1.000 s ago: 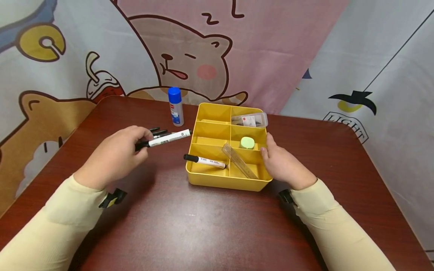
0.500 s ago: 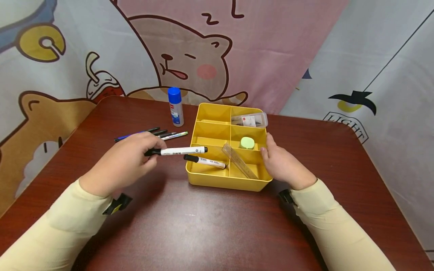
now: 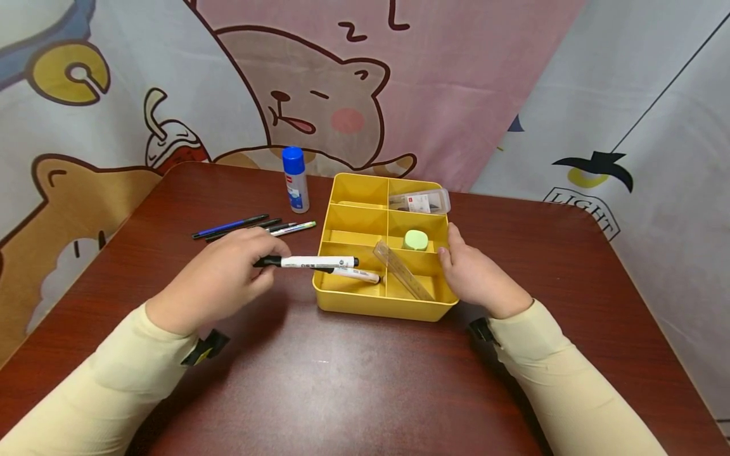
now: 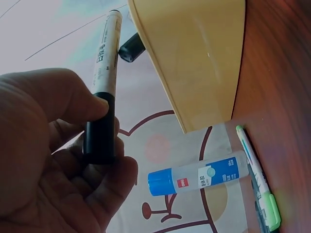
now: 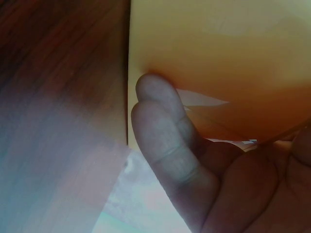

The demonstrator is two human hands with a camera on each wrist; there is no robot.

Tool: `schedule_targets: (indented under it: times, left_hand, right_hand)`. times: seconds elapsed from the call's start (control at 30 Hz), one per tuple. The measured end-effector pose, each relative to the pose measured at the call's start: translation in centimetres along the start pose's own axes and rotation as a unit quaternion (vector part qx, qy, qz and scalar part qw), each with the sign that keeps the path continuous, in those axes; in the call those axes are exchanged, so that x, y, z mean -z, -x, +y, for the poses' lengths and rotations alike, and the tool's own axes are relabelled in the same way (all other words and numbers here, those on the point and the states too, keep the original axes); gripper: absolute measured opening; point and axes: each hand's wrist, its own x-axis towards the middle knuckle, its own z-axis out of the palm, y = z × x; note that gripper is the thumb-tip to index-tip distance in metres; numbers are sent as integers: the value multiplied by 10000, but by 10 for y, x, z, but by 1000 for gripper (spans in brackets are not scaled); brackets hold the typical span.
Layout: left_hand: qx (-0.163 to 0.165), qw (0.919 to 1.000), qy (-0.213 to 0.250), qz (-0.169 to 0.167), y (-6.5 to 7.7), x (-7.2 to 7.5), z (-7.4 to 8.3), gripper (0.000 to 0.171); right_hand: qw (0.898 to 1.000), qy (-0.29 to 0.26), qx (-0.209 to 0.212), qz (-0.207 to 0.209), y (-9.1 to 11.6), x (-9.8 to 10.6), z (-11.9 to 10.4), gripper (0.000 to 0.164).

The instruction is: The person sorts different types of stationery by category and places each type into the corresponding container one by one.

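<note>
My left hand pinches a white whiteboard marker by its black cap, between thumb and fingers. The marker is held level over the left rim of a yellow divided box. Below it, a second white marker leans in the front left compartment, its black cap partly hidden in the head view. A clear ruler slants in the front right compartment. My right hand rests against the box's right side, and in the right wrist view its fingers touch the outer wall.
Behind the left hand lie several pens, including a blue one, partly covered by that hand. An upright glue bottle with a blue cap stands behind the box's left side. Inside the box are a pale green block and a clear case.
My left hand has moved right and toward me, bringing the marker from beside the pens to above the box's left rim. The right hand and the box have stayed in place.
</note>
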Motion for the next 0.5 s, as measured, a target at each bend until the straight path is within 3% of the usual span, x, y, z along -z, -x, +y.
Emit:
schedule_targets:
  times: [0.5]
  left_hand:
    - [-255,9997,32,7,-1,-10,5,24]
  right_hand:
    - [10000,-2,30,37,0,0,0,70]
